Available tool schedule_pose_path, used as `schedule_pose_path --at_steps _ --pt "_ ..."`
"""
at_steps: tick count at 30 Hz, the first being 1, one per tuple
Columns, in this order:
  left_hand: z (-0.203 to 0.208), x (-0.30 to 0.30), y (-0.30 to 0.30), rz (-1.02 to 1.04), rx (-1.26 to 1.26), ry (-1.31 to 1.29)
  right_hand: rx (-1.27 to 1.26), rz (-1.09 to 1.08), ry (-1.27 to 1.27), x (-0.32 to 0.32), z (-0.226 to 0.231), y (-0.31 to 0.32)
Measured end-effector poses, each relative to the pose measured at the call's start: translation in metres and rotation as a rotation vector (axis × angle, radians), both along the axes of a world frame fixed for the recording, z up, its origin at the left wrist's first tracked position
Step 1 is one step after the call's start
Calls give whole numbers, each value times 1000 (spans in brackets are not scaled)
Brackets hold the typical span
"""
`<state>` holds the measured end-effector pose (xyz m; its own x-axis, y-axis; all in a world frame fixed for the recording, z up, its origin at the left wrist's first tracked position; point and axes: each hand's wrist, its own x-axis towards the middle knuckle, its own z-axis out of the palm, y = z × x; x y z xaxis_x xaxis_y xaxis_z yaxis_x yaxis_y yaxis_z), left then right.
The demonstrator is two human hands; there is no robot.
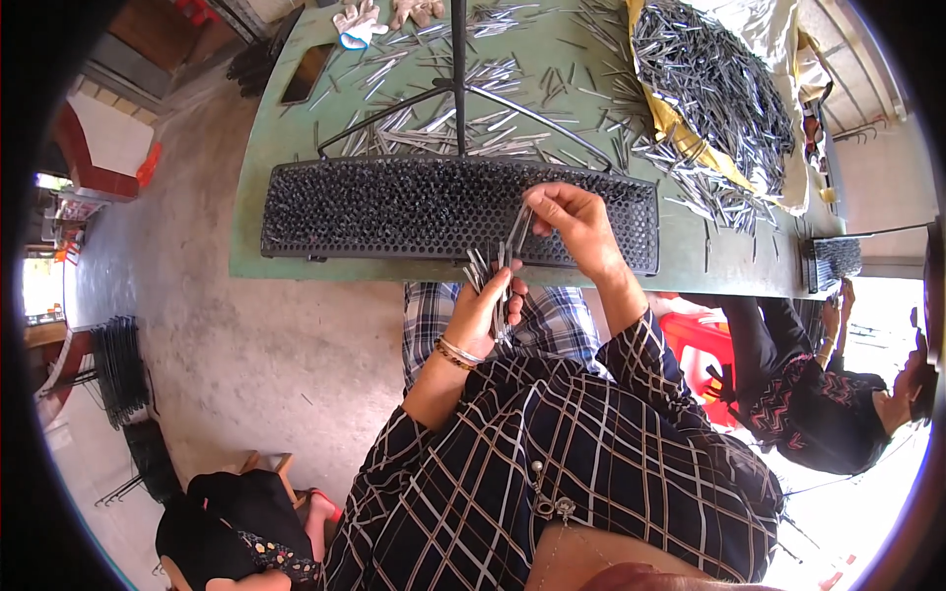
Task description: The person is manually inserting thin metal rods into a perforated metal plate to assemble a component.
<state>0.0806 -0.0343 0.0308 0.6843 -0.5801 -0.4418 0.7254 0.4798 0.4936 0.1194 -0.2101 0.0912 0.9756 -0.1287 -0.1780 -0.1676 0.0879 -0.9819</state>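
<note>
A bundle of thin metal strips (477, 268) is closed in my left hand (490, 303), just below the front edge of the rack. My right hand (576, 225) pinches a metal strip (521, 219) between thumb and fingers, its lower end near the bundle. Behind both hands lies a long black perforated rack (374, 243) with rows of round holes. Its left and middle holes look filled with dark pieces, while open holes show toward the front and right. A black rod frame (459, 118) rises from the rack's far side.
Loose strips (443, 128) are strewn over the green table (261, 148). A yellow-edged sack (709, 89) piled with strips sits far right. A phone (307, 74) and gloves (360, 22) lie far left. People work at right (818, 414) and lower left (236, 522), near a red stool (695, 340).
</note>
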Motion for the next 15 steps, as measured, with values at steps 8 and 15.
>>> schedule_pose_path --at_steps 8,15 --pt "3 0 -3 42 34 -47 -172 208 68 -16 -9 2" --pt "4 -1 -5 36 91 -66 -169 40 -28 -6 -2 0"
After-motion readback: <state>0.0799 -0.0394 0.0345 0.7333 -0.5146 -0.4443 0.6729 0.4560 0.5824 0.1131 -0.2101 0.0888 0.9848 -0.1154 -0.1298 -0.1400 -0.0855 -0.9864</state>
